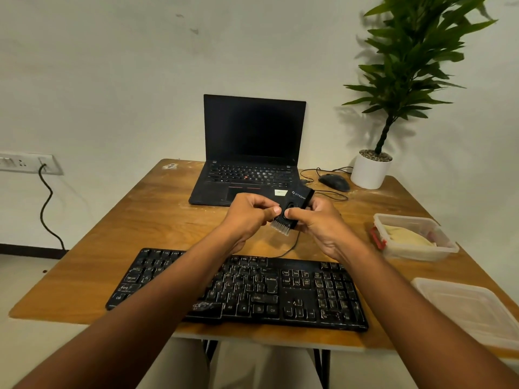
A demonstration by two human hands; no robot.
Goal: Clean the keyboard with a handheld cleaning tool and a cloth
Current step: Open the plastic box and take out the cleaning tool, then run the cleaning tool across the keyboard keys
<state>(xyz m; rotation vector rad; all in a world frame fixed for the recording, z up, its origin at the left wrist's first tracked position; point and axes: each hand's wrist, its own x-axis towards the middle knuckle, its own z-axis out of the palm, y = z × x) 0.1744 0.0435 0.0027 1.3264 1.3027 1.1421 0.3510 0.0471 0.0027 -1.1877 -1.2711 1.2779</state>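
Wooden table (157, 220) carried everything, with the black keyboard (238, 290) lying at its near edge, dusty and not yet touched. An open laptop (250, 164) stood behind, well apart. At the right a clear container (446, 249) held what looked like the folded cloth (407, 237), its lid (471, 307) set nearer. Above the keyboard both hands met on the small black cleaning tool (295, 209), bristles pointing down. The right hand (320, 223) gripped its body, thumb across the front; the left hand (250, 217) pinched its near edge. Whether a part was being slid or pulled I could not tell. A slip here risked dropping the tool onto the keys, or splaying the brush (281, 227) if thumbs pressed it.
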